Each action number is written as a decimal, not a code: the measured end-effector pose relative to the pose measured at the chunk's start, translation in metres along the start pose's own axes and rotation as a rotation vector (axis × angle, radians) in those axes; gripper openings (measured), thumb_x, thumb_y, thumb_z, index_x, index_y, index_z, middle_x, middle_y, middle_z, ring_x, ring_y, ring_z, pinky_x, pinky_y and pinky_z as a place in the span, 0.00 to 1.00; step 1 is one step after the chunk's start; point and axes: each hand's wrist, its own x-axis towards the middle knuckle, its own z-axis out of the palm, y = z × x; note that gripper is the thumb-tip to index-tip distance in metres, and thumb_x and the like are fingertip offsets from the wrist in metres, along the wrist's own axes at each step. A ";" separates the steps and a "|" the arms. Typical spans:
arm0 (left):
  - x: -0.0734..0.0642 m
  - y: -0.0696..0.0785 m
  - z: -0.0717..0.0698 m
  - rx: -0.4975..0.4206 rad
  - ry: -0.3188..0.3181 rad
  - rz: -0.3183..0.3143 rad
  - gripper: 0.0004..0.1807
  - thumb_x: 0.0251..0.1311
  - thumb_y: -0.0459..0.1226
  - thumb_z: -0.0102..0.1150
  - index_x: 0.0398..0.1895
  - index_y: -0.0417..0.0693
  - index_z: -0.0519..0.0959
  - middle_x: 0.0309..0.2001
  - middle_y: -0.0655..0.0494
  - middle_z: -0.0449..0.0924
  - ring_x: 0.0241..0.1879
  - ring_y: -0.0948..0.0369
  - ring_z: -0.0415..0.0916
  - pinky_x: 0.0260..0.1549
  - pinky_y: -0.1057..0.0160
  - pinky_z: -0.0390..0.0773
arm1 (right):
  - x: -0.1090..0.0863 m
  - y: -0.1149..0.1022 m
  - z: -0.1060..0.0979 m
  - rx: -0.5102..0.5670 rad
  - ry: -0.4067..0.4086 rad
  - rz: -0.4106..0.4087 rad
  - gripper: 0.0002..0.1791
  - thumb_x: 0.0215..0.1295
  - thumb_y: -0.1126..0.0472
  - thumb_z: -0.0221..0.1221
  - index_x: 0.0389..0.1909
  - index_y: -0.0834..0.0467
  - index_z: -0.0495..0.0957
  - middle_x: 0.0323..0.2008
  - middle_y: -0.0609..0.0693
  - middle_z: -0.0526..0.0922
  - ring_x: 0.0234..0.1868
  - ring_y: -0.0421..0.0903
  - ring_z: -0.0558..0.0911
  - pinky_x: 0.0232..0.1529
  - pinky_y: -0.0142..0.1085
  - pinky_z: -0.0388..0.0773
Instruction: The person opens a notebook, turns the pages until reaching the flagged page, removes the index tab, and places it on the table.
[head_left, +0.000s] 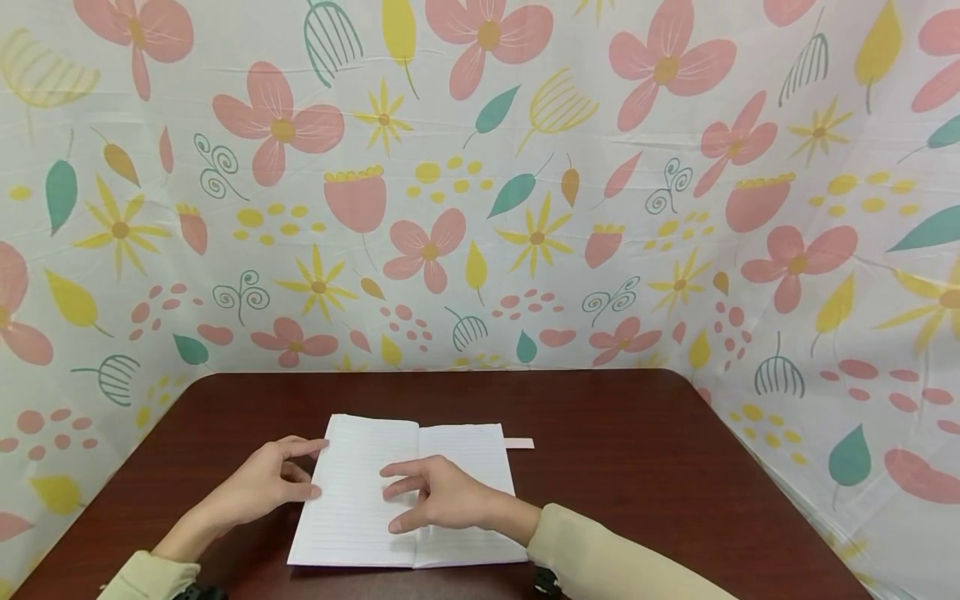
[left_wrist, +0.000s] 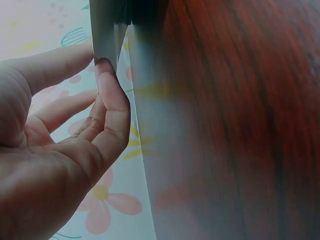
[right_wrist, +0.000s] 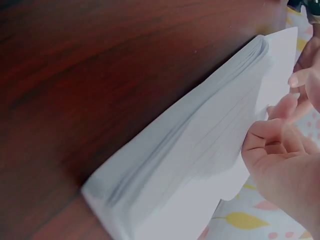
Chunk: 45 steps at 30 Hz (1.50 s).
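A lined notebook [head_left: 360,533] lies spread on the dark table, its ruled pages blank. At its left edge my left hand [head_left: 262,483] holds the notebook's side, the thumb and index tips on the margin. In the left wrist view the notebook [left_wrist: 106,30] appears nearly edge-on, with the left hand's [left_wrist: 75,125] fingers at its edge. Over the centre fold is my right hand [head_left: 450,496], its fingers spread and bent a little, gripping nothing. The right wrist view shows the right hand [right_wrist: 280,150] close over the pages [right_wrist: 200,140]; contact is hard to tell.
A pale strip [head_left: 520,443] sticks out from the notebook's upper right side. The brown wooden table [head_left: 615,450] extends around the notebook. Behind and beside it hangs a flowered cloth [head_left: 480,183].
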 end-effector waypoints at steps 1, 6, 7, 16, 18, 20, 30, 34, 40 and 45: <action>0.000 0.000 0.000 0.002 -0.002 0.006 0.37 0.60 0.30 0.75 0.71 0.25 0.71 0.60 0.33 0.73 0.40 0.55 0.84 0.33 0.60 0.83 | -0.001 0.000 -0.001 -0.005 0.001 0.001 0.37 0.59 0.70 0.75 0.71 0.61 0.77 0.52 0.51 0.89 0.15 0.37 0.64 0.23 0.27 0.65; -0.001 0.000 0.000 -0.001 -0.003 0.008 0.36 0.60 0.29 0.75 0.71 0.27 0.72 0.61 0.33 0.72 0.40 0.56 0.84 0.33 0.61 0.82 | -0.010 0.003 -0.009 -0.018 0.006 0.004 0.38 0.58 0.71 0.76 0.71 0.59 0.77 0.52 0.51 0.89 0.14 0.37 0.61 0.22 0.28 0.63; -0.001 0.000 0.000 -0.003 -0.005 0.007 0.36 0.60 0.29 0.74 0.71 0.27 0.72 0.62 0.33 0.72 0.40 0.56 0.84 0.33 0.61 0.82 | -0.012 0.004 -0.011 -0.026 0.008 0.001 0.38 0.58 0.71 0.76 0.71 0.59 0.77 0.52 0.51 0.89 0.14 0.37 0.62 0.22 0.28 0.64; -0.002 0.002 -0.002 -0.008 -0.027 0.015 0.35 0.61 0.28 0.74 0.70 0.25 0.72 0.62 0.31 0.70 0.41 0.55 0.84 0.35 0.61 0.83 | -0.034 0.012 -0.036 -0.208 0.070 -0.039 0.38 0.55 0.65 0.79 0.69 0.61 0.79 0.48 0.51 0.89 0.17 0.37 0.71 0.23 0.28 0.68; -0.001 0.002 -0.002 -0.003 -0.031 0.017 0.35 0.61 0.28 0.74 0.70 0.26 0.72 0.62 0.31 0.70 0.41 0.55 0.84 0.36 0.61 0.83 | -0.040 0.016 -0.044 -0.250 0.087 -0.038 0.38 0.55 0.64 0.80 0.68 0.61 0.79 0.47 0.51 0.89 0.18 0.37 0.70 0.24 0.28 0.68; -0.001 0.002 -0.002 0.004 -0.032 0.019 0.35 0.60 0.28 0.74 0.69 0.26 0.73 0.62 0.32 0.71 0.41 0.56 0.85 0.36 0.61 0.83 | -0.046 0.020 -0.052 -0.294 0.102 -0.042 0.38 0.55 0.62 0.80 0.68 0.62 0.79 0.47 0.51 0.88 0.19 0.36 0.69 0.24 0.29 0.68; -0.001 -0.001 -0.003 0.000 -0.051 -0.001 0.34 0.61 0.28 0.73 0.70 0.25 0.73 0.62 0.31 0.71 0.42 0.53 0.84 0.36 0.60 0.83 | -0.078 0.036 -0.084 -0.460 0.174 -0.015 0.42 0.52 0.54 0.82 0.68 0.61 0.79 0.54 0.54 0.80 0.33 0.45 0.73 0.35 0.34 0.72; -0.001 -0.001 -0.003 -0.002 -0.050 -0.018 0.34 0.61 0.28 0.73 0.70 0.26 0.73 0.63 0.32 0.70 0.43 0.53 0.84 0.35 0.60 0.83 | -0.087 0.040 -0.092 -0.481 0.170 0.021 0.46 0.51 0.51 0.83 0.71 0.59 0.77 0.60 0.55 0.74 0.53 0.52 0.76 0.52 0.46 0.76; -0.001 -0.001 -0.001 0.001 -0.044 -0.027 0.34 0.60 0.28 0.74 0.69 0.26 0.73 0.63 0.31 0.70 0.43 0.53 0.83 0.35 0.60 0.83 | -0.095 0.049 -0.099 -0.512 0.164 0.045 0.51 0.47 0.48 0.84 0.73 0.58 0.76 0.57 0.54 0.71 0.58 0.54 0.71 0.57 0.51 0.71; 0.000 -0.001 -0.001 0.005 -0.046 -0.028 0.34 0.60 0.28 0.74 0.69 0.26 0.73 0.62 0.31 0.70 0.42 0.54 0.84 0.35 0.60 0.83 | -0.099 0.053 -0.100 -0.536 0.155 0.096 0.52 0.46 0.44 0.83 0.73 0.56 0.75 0.58 0.52 0.68 0.61 0.54 0.66 0.56 0.53 0.70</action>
